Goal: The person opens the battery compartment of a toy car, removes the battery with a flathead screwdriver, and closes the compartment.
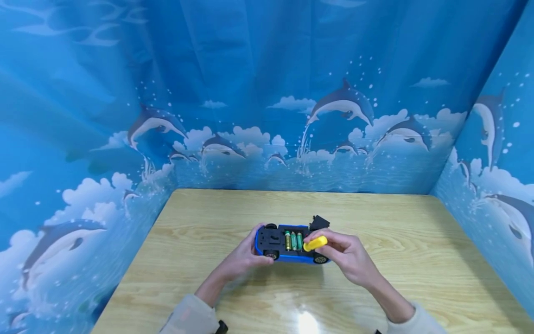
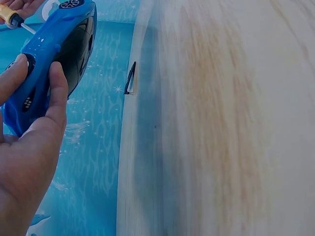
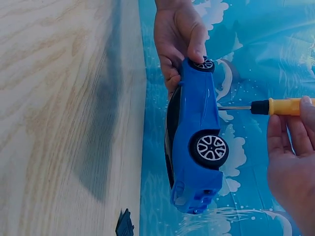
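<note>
toy car [image 3: 196, 110] gripped belly-up by the left hand [image 1: 240, 260], presumably so its batteries [image 1: 294, 241] face the screwdriver [image 1: 315, 243] the right hand [image 1: 353, 259] pinches.

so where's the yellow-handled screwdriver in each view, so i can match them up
Head: yellow-handled screwdriver right of and below centre, in the right hand.
Left wrist: its handle in the top left corner.
Right wrist: its handle at the right edge, shaft pointing left.
Shared landmark: blue toy car, seen in all three.

head view | dolphin-print blue backdrop [image 1: 233, 55]: top and both sides | pale wood-grain table [image 1: 417, 241]: lower centre | bright glare [image 1: 308, 322]: bottom centre
</note>
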`<state>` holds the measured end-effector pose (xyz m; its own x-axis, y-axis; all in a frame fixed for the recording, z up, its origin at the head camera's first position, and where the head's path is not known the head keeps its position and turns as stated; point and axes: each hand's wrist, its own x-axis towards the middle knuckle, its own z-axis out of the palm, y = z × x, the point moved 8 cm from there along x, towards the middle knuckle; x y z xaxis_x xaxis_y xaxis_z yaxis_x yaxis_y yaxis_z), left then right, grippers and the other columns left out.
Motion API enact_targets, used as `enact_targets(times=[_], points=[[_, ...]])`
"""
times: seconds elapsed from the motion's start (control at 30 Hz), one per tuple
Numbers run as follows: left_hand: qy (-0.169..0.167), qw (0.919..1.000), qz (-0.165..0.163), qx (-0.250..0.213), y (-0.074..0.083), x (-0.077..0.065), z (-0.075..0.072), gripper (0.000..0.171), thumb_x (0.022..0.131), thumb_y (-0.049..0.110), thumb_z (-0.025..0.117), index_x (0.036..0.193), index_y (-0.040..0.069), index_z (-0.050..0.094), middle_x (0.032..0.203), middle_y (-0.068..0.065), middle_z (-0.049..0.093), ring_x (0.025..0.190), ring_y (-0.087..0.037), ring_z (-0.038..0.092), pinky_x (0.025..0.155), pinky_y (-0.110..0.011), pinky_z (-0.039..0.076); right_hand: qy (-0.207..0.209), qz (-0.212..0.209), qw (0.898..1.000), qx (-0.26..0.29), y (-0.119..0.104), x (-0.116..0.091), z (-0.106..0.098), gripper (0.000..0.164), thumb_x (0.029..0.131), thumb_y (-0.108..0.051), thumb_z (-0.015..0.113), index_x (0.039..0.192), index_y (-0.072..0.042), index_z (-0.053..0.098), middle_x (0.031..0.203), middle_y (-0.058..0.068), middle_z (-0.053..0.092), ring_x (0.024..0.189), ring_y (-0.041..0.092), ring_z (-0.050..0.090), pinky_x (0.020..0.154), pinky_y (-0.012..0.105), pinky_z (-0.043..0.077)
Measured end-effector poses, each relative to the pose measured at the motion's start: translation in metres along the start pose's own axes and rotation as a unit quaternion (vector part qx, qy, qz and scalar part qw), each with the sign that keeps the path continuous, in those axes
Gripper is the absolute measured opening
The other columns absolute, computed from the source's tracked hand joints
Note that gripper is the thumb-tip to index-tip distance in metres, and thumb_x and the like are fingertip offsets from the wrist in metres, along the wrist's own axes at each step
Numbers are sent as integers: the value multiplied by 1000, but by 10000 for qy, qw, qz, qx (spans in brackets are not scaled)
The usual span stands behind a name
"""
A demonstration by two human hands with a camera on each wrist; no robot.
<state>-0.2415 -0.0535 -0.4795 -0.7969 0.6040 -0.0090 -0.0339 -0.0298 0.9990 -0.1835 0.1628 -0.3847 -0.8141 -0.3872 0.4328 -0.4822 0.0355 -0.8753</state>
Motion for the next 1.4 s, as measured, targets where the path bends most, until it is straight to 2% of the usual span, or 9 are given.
enact_targets(times=[0.17,0.43,0.67,0.8,0.9,0.93,1.13,1.2,1.4], points=[[35,9999,33,102,0,1,0,99,85,0,78,164,15,18,150,-26,42,113,-34,65,94,-42,60,-106,-325,9994,-90,-5,-2,5,32,94,16,61,119,0,71,119,13,71,112,18,67,86,30,62],[108,9999,19,66,-2,0,-4,99,86,1,77,164,13,17,153,-28,39,118,-34,62,98,-39,58,-536,-1285,9901,-158,-16,-10,20,46,89,25,58,123,-2,70,119,15,70,121,24,61,97,29,56],[351,9993,-38,83,-2,-1,-11,101,87,2,77,165,8,13,154,-28,39,121,-33,61,99,-35,57,-578,-1494,9871,-67,-18,-14,24,49,87,26,58,125,-3,69,122,18,69,124,26,59,107,31,50],[296,9995,-58,95,-1,-1,-10,100,87,2,77,165,10,14,154,-26,39,121,-33,61,98,-37,57,-251,-1331,9908,-9,-17,-12,14,46,86,28,58,122,3,69,122,19,70,122,25,62,103,31,54],[219,9996,-79,127,0,-1,-8,99,87,2,77,165,13,16,153,-25,40,119,-33,61,98,-38,58,320,-833,9960,-33,-14,-10,-2,38,90,23,58,121,4,69,122,13,72,117,20,66,97,30,58],[191,9997,-79,136,1,-1,-6,99,87,2,77,165,14,17,153,-25,40,120,-34,61,98,-39,58,563,-672,9961,-103,-13,-9,-9,35,92,21,59,121,4,69,122,11,72,111,17,69,91,26,60],[23,9999,-106,119,3,-4,0,101,87,0,77,166,16,16,157,-28,35,123,-35,60,100,-38,57,1614,-230,9853,-503,-11,-4,-42,25,100,10,58,122,7,68,118,9,74,101,14,71,85,19,59],[-63,9999,-108,55,3,-5,2,102,87,-2,76,166,15,14,157,-29,34,123,-36,60,100,-39,57,1771,-123,9828,-508,-9,-3,-47,23,101,8,58,122,8,68,117,8,75,107,15,71,92,25,58],[-223,9997,-18,-20,6,-7,8,104,86,-6,74,166,14,11,152,-32,39,116,-36,64,97,-41,59,1860,37,9810,-550,-3,0,-51,23,102,4,59,123,6,68,117,11,74,108,15,71,94,25,58]])
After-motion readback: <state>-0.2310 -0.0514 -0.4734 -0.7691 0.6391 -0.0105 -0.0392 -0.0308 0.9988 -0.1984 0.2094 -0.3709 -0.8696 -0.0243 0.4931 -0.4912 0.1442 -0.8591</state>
